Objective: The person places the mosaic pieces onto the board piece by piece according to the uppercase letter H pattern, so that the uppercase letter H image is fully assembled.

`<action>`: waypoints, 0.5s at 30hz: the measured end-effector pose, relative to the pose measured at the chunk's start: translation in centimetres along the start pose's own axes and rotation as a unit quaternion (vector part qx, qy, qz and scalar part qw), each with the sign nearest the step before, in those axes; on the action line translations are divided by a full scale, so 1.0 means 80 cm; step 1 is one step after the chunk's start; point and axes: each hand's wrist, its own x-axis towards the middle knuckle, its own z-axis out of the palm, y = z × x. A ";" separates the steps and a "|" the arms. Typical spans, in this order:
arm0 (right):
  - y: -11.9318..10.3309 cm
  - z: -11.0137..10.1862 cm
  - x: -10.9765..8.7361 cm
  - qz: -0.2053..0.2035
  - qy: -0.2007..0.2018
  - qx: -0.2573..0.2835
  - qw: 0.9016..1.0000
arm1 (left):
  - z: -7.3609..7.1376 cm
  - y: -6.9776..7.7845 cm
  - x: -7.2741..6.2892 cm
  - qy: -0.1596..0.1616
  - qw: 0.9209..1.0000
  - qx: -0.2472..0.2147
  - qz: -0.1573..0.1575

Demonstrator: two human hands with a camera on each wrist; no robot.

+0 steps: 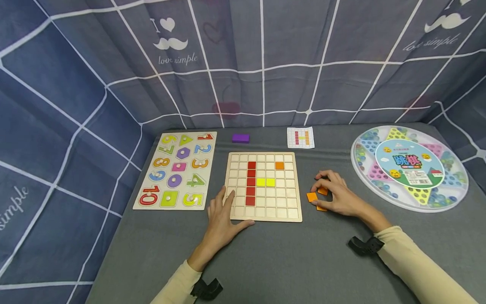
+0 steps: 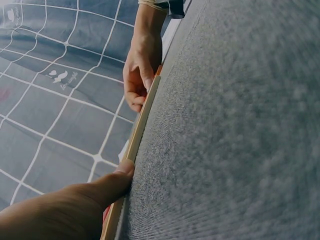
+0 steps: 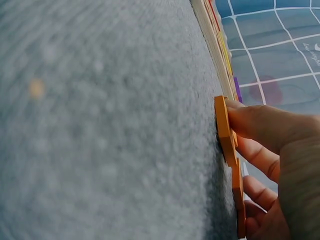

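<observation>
A light wooden grid board (image 1: 284,203) lies on the grey cloth. On it are a column of several red tiles (image 1: 251,181), two yellow tiles (image 1: 265,182) and one orange tile (image 1: 279,165). My left hand (image 1: 222,219) rests on the board's lower left corner, fingers spread over the left edge and thumb (image 2: 122,172) along the near edge. To the right of the board, my right hand (image 1: 338,196) pinches a loose orange square tile (image 1: 312,197) between thumb and index finger. More orange tiles (image 3: 237,182) lie under that hand, partly hidden by its fingers.
Left of the board lies a number and shape puzzle (image 1: 174,173). Behind it sit a purple block (image 1: 241,138) and a small printed pattern card (image 1: 301,137). A round Chinese checkers set (image 1: 410,169) occupies the right side. Checked cloth (image 1: 235,93) hangs at the back.
</observation>
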 end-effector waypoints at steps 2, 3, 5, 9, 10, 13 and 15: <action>0.000 0.001 0.001 -0.001 0.004 -0.003 1.000 | 0.000 0.000 0.001 -0.001 1.000 0.000 -0.001; 0.000 0.002 0.001 -0.002 0.006 -0.005 1.000 | -0.001 0.001 0.001 -0.002 1.000 0.000 -0.001; -0.001 0.002 0.002 -0.004 0.009 -0.007 1.000 | -0.001 0.001 0.001 -0.003 1.000 -0.001 -0.002; 0.000 0.002 0.003 -0.009 0.016 -0.011 1.000 | -0.002 0.001 0.001 -0.005 1.000 -0.002 -0.003; 0.000 0.002 0.004 -0.011 0.018 -0.012 1.000 | -0.002 0.001 0.001 -0.005 1.000 -0.003 -0.003; 0.000 0.002 0.004 -0.016 0.025 -0.015 0.999 | -0.002 0.001 0.001 -0.005 1.000 -0.004 -0.001; 0.001 0.002 0.004 -0.019 0.029 -0.016 0.999 | -0.002 0.001 0.000 -0.005 1.000 -0.004 0.000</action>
